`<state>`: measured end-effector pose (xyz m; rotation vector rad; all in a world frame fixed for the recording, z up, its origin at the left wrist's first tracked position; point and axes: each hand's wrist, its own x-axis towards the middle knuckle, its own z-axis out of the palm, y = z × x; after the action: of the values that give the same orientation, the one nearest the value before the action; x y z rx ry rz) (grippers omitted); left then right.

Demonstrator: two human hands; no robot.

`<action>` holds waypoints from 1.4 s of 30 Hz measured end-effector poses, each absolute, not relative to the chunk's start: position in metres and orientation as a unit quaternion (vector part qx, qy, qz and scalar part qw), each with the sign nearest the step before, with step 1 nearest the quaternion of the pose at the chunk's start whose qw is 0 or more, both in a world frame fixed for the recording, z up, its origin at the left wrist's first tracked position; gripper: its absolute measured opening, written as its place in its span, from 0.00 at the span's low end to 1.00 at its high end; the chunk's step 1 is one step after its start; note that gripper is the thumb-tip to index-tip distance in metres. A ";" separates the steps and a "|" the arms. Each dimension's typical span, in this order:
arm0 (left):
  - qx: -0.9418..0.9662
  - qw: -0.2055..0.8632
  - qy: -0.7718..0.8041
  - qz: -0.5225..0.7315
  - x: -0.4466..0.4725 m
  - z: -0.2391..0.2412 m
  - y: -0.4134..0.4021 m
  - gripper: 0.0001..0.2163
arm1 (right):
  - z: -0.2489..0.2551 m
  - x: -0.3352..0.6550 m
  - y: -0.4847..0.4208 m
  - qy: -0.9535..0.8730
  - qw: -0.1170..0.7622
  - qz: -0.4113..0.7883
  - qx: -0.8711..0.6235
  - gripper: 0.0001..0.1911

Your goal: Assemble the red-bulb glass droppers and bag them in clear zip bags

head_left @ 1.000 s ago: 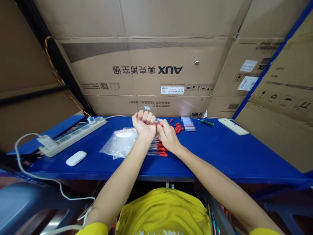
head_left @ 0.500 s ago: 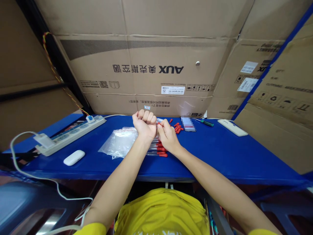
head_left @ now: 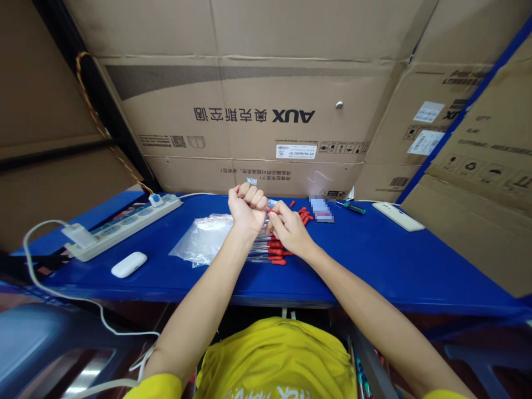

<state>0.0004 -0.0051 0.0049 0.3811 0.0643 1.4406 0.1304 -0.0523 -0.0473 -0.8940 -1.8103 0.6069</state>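
Note:
My left hand [head_left: 246,209] is closed in a fist above the table, around what looks like the clear tube of a dropper, mostly hidden by the fingers. My right hand [head_left: 291,228] pinches a small red rubber bulb [head_left: 271,210] right beside that fist. Below both hands lies a row of droppers [head_left: 276,251] with clear tubes and red bulbs, their bulb ends pointing right. Several loose red bulbs [head_left: 306,213] are scattered just beyond my right hand. Clear plastic bags [head_left: 203,239] lie to the left of the droppers.
On the blue table [head_left: 374,266] are a power strip [head_left: 124,227], a white case [head_left: 129,265], a pixelated card-like item [head_left: 321,210], a green-handled screwdriver [head_left: 353,208] and a white phone-like object [head_left: 398,216]. Cardboard panels [head_left: 257,88] stand behind and at the sides.
My hands stay together in nearly the same place, the right fingers shifting slightly at the red bulb. The whole view has moved a little.

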 end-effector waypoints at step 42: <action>0.203 0.701 0.048 0.682 0.006 0.012 -0.018 0.27 | -0.053 0.129 -0.051 -0.750 0.481 0.080 -0.447 0.07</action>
<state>0.0062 -0.0178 0.0120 0.4511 0.1061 1.5192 0.1286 -0.0514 -0.0534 -1.0894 -1.8292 0.1953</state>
